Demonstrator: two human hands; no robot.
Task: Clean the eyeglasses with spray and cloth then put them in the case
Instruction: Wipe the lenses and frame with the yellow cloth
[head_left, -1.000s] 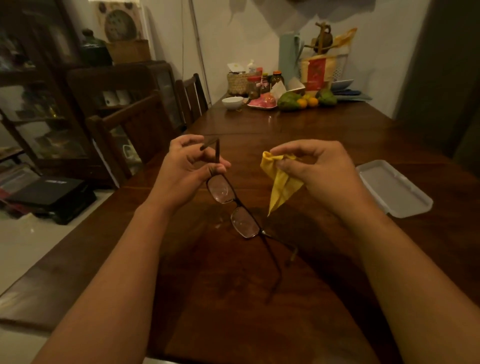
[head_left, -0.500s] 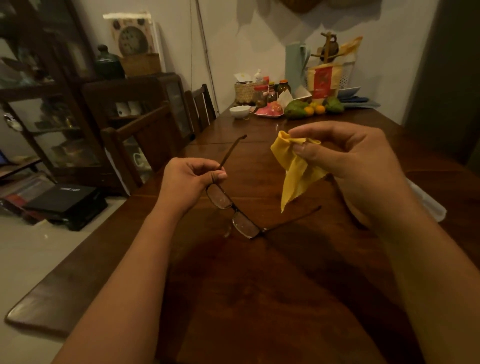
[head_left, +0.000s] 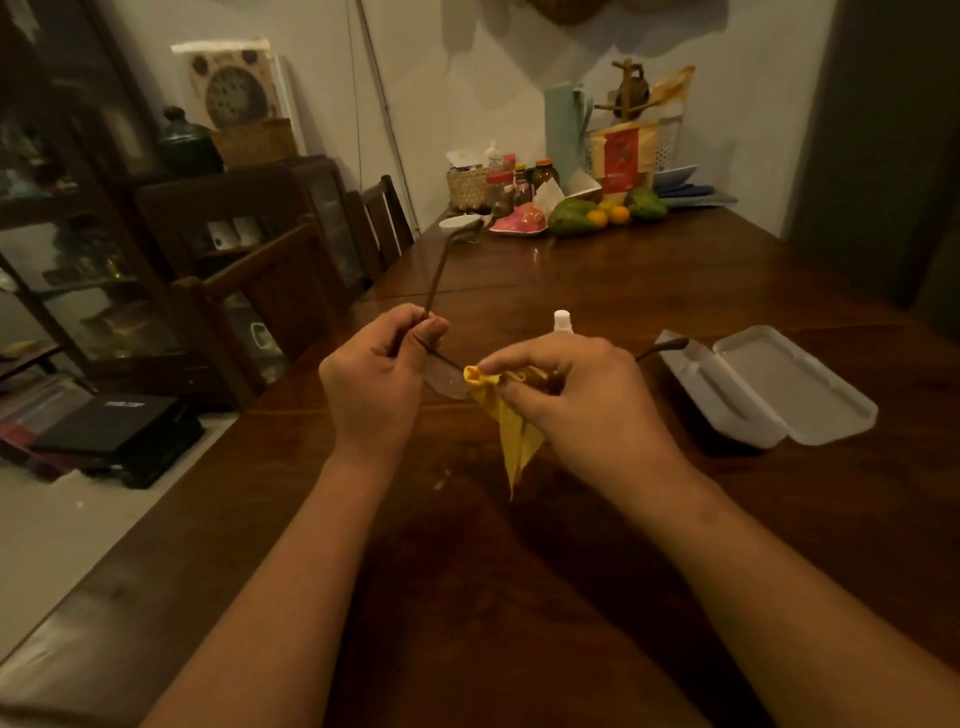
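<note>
The left hand (head_left: 376, 376) is curled tight around one end of the glasses (head_left: 445, 383) and holds them up over the brown table (head_left: 467, 597). The right hand (head_left: 582, 400) pinches the yellow cloth (head_left: 514, 441) against a lens. Behind the hands stands the little spray bottle (head_left: 562, 322), and the white case (head_left: 800, 387) lies open to the right.

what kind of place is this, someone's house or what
Most likely a home dining room: a long wooden table with chairs alongside, fruit and jars at its far end, and a glass-fronted cabinet by the wall.
</note>
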